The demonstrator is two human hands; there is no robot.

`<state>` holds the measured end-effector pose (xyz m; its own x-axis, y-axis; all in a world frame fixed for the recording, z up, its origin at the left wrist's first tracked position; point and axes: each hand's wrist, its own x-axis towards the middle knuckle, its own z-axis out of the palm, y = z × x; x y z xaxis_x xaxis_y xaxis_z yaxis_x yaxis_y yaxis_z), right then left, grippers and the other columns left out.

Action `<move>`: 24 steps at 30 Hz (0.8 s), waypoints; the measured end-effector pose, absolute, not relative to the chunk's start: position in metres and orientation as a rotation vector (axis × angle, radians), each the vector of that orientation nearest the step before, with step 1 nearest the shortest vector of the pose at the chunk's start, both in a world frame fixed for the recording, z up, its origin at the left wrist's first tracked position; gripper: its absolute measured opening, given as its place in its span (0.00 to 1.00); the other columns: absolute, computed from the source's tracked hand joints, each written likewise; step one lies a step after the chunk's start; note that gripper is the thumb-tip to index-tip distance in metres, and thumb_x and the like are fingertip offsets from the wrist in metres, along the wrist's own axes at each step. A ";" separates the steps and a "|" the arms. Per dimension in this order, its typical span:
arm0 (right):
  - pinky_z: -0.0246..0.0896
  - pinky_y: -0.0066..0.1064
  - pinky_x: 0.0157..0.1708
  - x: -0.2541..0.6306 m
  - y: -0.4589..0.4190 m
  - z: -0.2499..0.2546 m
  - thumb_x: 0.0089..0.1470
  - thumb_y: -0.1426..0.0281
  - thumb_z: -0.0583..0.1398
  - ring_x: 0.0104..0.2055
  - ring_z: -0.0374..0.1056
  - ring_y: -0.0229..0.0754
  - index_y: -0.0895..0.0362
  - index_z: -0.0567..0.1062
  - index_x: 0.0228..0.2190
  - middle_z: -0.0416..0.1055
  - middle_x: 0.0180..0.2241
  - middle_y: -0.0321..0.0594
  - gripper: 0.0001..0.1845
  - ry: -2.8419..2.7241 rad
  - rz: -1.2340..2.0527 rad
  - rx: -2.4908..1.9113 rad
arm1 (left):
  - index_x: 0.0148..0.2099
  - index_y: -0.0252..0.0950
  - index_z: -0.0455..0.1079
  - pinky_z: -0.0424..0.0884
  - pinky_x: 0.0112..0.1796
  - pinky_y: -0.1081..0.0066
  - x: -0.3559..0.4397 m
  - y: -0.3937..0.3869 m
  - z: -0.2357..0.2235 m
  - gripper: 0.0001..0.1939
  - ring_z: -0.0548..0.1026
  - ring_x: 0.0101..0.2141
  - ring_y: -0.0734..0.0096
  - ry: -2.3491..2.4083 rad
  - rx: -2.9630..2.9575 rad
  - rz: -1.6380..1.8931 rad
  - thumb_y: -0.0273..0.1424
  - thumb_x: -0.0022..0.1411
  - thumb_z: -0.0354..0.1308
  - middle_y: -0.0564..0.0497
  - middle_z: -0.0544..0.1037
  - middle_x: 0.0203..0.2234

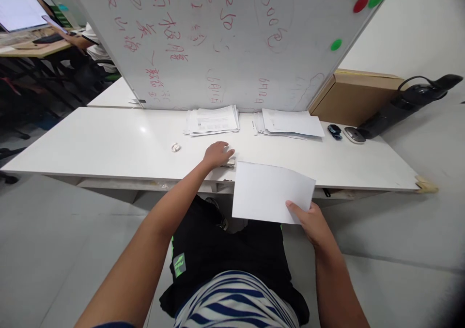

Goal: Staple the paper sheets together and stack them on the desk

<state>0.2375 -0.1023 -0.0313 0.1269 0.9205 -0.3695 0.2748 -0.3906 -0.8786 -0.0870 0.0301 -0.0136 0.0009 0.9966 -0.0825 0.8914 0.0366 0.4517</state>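
My right hand (311,224) grips the lower right corner of a white sheet of paper (272,192), thumb on top. Whether it is one sheet or several, I cannot tell. The paper is held over the table's front edge, above my lap. My left hand (217,154) is over the table, thumb and fingers apart. Right beside it lies a small metallic object that looks like a stapler (229,164), partly hidden by the hand. Farther back are a stack of printed papers (214,120) and a second stack of papers (290,123).
A whiteboard (232,52) with red writing stands behind the white table (109,144). A small white ring-shaped item (176,147) lies left of my hand. At right are a cardboard box (352,98), a black bottle (403,105), a mouse (354,135) and a dark small object (334,132). Another person (96,47) sits far left.
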 end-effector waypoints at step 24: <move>0.70 0.36 0.37 0.230 -0.094 -0.053 0.41 0.59 0.68 0.39 0.74 0.50 0.60 0.77 0.38 0.78 0.38 0.47 0.23 -1.031 1.333 -1.688 | 0.57 0.37 0.63 0.58 0.54 0.64 -0.085 0.030 -0.015 0.28 0.63 0.57 0.59 1.960 1.905 0.434 0.47 0.62 0.44 0.47 0.67 0.57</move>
<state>0.2296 -0.0936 -0.0533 0.1381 0.9118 -0.3866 0.1449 -0.4047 -0.9029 -0.0850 0.0301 -0.0154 -0.0161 0.9986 -0.0506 0.8841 0.0378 0.4658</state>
